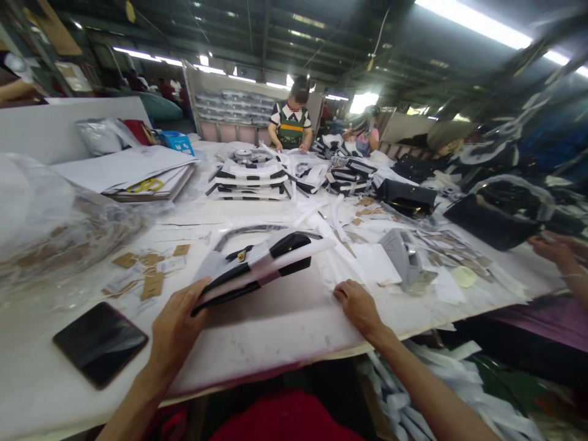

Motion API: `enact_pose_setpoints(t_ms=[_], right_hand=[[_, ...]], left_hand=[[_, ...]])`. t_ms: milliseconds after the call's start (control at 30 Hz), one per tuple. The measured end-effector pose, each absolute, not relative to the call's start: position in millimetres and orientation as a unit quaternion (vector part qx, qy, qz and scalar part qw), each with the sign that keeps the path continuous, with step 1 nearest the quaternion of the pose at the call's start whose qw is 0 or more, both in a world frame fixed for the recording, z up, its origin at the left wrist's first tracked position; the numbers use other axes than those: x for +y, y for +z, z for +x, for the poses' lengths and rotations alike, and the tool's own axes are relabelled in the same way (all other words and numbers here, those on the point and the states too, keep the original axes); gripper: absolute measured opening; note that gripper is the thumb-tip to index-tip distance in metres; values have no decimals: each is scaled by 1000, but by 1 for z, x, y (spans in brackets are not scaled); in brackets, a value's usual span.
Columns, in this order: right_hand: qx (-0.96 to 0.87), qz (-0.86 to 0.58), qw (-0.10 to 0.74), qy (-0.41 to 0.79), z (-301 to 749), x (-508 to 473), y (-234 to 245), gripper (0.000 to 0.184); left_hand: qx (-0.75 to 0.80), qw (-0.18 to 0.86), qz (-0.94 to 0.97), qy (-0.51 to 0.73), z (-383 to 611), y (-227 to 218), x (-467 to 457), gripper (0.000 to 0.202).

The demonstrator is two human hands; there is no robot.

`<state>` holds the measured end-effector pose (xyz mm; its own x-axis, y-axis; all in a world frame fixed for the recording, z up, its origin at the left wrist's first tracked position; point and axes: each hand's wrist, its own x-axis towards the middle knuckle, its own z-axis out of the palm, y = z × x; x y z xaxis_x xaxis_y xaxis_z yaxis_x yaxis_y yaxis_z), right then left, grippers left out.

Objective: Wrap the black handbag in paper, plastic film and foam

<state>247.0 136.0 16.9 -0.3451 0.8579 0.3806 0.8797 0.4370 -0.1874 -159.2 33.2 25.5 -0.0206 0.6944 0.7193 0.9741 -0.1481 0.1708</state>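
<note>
A black and white handbag lies on its side on the white table, partly wrapped in white paper. My left hand grips its near left corner, thumb on top. My right hand rests flat on the table to the right of the bag, fingers together and touching white paper sheets. A grey strap curves behind the bag.
A dark phone lies at the near left. Brown tags and a clear plastic bag sit left. Stacks of black and white bags stand farther back. Another person's hand reaches in at right; people work at the far end.
</note>
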Motion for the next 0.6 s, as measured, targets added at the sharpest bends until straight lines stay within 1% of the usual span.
enact_pose_setpoints(t_ms=[67, 133, 267, 367, 400, 433, 500, 567, 600], right_hand=[[-843, -491, 216, 38, 221, 122, 23, 15], [-869, -445, 190, 102, 190, 100, 29, 12], [-902, -368, 66, 214, 144, 57, 47, 9], [-898, -278, -28, 340, 138, 46, 68, 8], [-890, -254, -46, 377, 139, 48, 74, 7], [-883, -248, -44, 396, 140, 53, 78, 7], [-886, -288, 10, 363, 139, 68, 79, 20], [-904, -329, 68, 263, 130, 86, 69, 41], [-915, -331, 74, 218, 124, 94, 61, 53]], left_hand=[[-643, 174, -649, -367, -160, 26, 34, 38], [-671, 145, -616, -386, -160, 29, 35, 40], [-716, 93, -551, -419, -160, 37, 38, 44], [-729, 73, -526, -433, -159, 39, 37, 44], [-730, 71, -521, -437, -159, 39, 37, 44], [-731, 69, -517, -440, -159, 39, 36, 44], [-729, 65, -514, -447, -158, 37, 35, 44], [-724, 62, -515, -454, -157, 34, 35, 43], [-721, 62, -518, -457, -157, 32, 34, 42]])
